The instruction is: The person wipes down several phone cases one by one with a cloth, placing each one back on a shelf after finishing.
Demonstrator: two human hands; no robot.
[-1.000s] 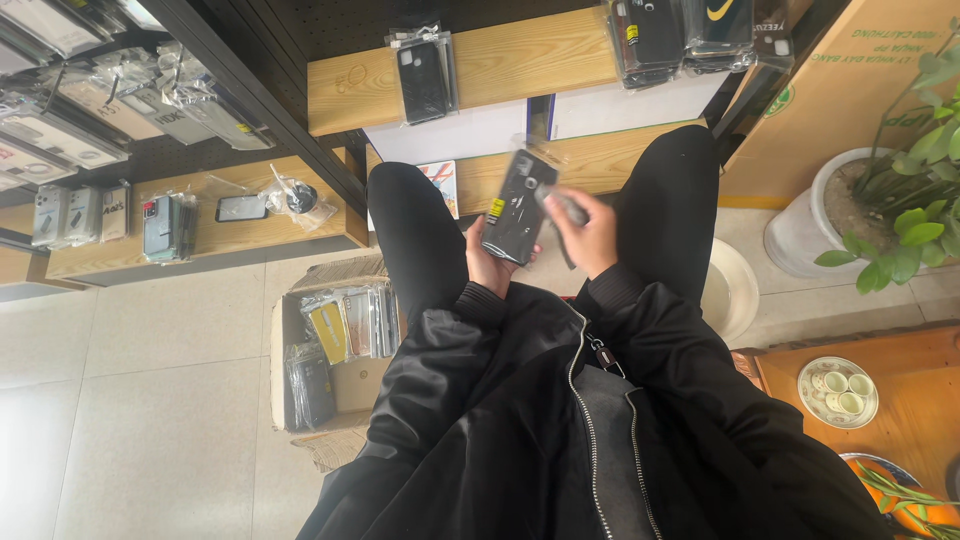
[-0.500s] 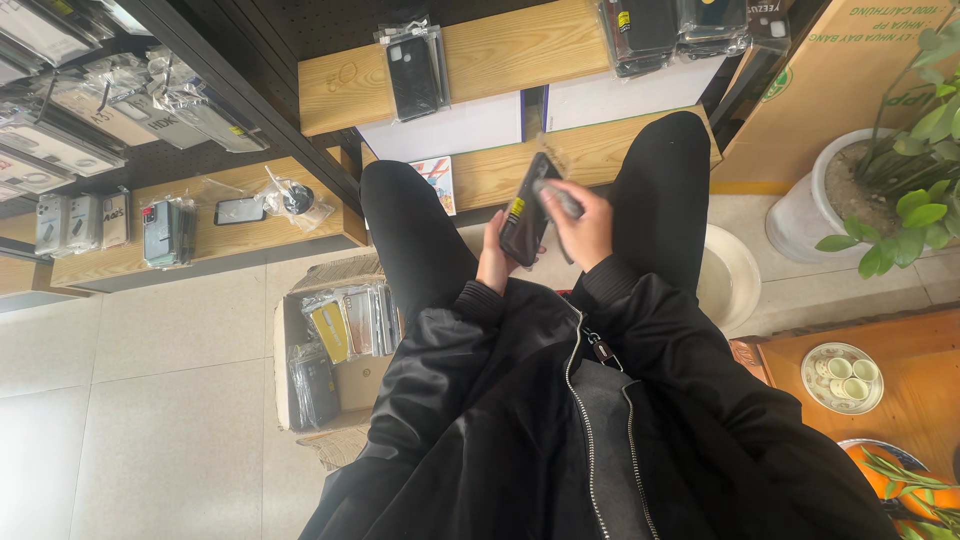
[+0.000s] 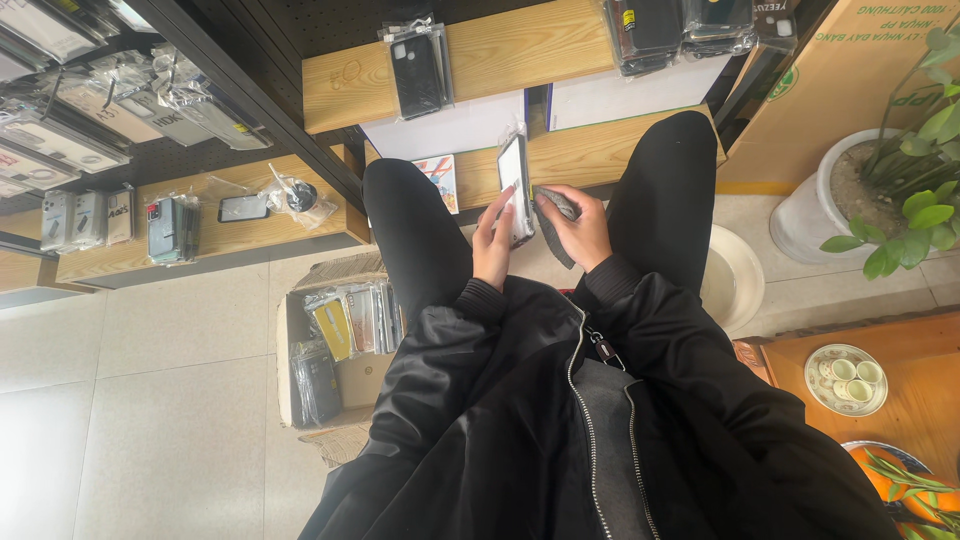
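Head view, setting: tiled shop floor, wooden shelves [image 3: 470, 60] of packaged phone cases.
Left hand [image 3: 492, 245]: fingers closed round a clear-wrapped phone case [image 3: 514, 185], upright between the knees.
Right hand [image 3: 580, 225]: curled on a grey cloth [image 3: 553, 225] beside the case.
Risk: slick wrap, light grip; the case might slip to the floor near the cardboard box [image 3: 335, 350].

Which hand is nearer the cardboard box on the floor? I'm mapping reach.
Left. The left hand holds the packaged phone case above the cardboard box; the right hand, with a grey cloth, is farther.
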